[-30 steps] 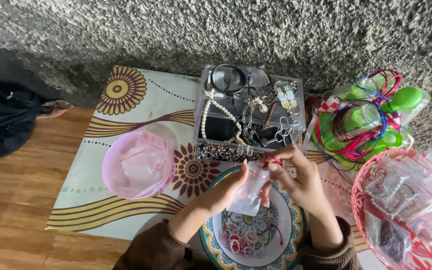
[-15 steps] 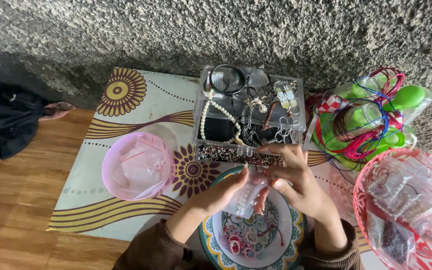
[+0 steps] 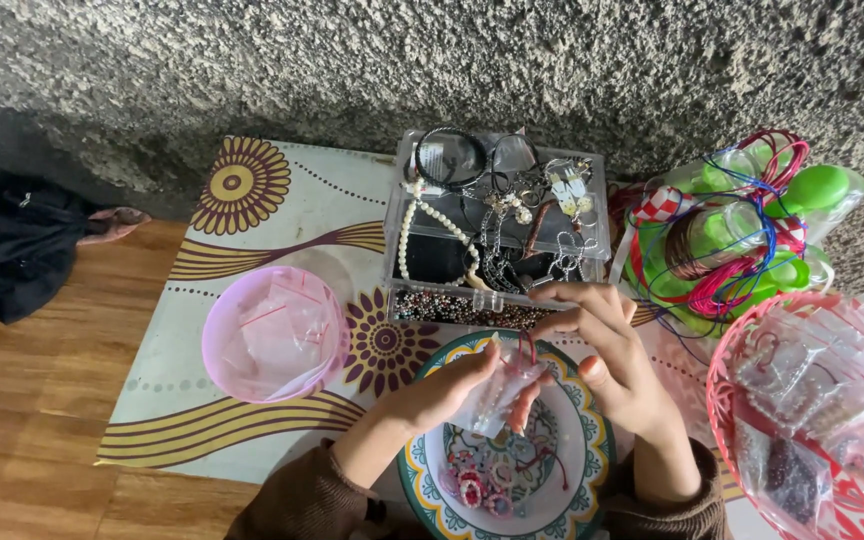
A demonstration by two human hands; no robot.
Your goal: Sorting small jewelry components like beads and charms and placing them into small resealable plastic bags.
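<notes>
My left hand (image 3: 447, 385) pinches a small clear zip bag (image 3: 497, 395) with a red seal strip, holding it over a patterned plate (image 3: 580, 405). Small beads show inside the bag. My right hand (image 3: 614, 362) hovers just right of the bag's mouth with its fingers apart and curled, the index tip close to the red strip, and I see nothing held in it. Several small pink and red rings (image 3: 482, 482) lie in the plate below the bag. Brown sleeves cover both wrists.
A clear organizer box (image 3: 497, 230) of necklaces, bracelets and beads stands behind the plate. A pink bowl (image 3: 272, 335) with empty bags sits left. A red basket (image 3: 720, 395) of filled bags is right, with green containers wrapped in cords (image 3: 742, 240) behind it. A rough wall is beyond.
The bag has dropped lower over the plate, staying in my left hand. My right hand has let go of its top edge and lifted slightly to the right.
</notes>
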